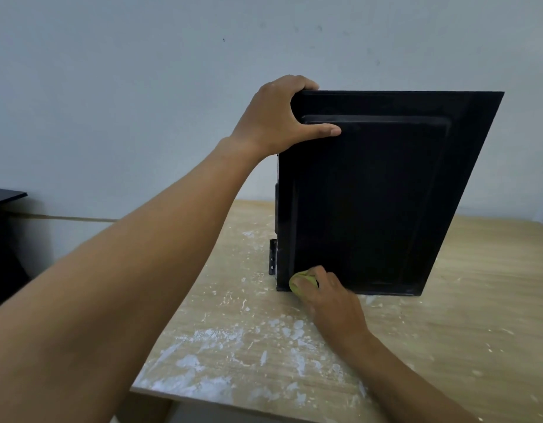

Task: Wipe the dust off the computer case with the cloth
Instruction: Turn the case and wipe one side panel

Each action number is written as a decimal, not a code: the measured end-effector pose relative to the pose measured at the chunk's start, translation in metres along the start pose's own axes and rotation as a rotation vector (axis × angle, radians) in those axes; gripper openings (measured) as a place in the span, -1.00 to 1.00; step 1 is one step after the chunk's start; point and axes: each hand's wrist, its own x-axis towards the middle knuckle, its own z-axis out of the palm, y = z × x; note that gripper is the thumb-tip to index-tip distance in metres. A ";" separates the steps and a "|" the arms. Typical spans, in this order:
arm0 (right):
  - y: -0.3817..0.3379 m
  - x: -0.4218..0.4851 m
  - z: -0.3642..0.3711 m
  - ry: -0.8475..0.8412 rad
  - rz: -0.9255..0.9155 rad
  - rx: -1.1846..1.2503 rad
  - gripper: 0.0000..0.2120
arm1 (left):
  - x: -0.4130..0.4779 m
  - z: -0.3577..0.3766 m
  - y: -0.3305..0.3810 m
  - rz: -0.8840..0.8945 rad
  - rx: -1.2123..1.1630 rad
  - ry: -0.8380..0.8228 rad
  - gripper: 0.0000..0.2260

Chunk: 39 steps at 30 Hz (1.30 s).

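Your left hand [279, 117] grips the top-left corner. The soft, bunched cloth [296, 283], pinched in your right hand [334, 297], presses the lower-left corner of the computer case [386, 193], which stands upright on the desk [248, 346]. Judged rigid, smooth and fairly heavy: hold it by its edges.

I get soft, dim, even light. The black computer case [371, 193] shows little detail, with a faint sheen upper right. Edges bend; the table [477, 331] blurs at right.
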 end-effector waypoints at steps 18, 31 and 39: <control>-0.036 0.089 -0.063 0.402 0.176 0.070 -0.83 | -0.012 0.021 -0.021 0.032 -0.232 0.077 -0.16; -0.047 0.031 -0.003 0.064 0.234 -0.146 -0.62 | -0.004 0.017 -0.026 0.138 -0.176 0.100 -0.19; -0.046 0.051 -0.024 0.205 0.284 -0.077 -0.73 | -0.004 0.022 -0.027 0.142 -0.159 0.135 -0.19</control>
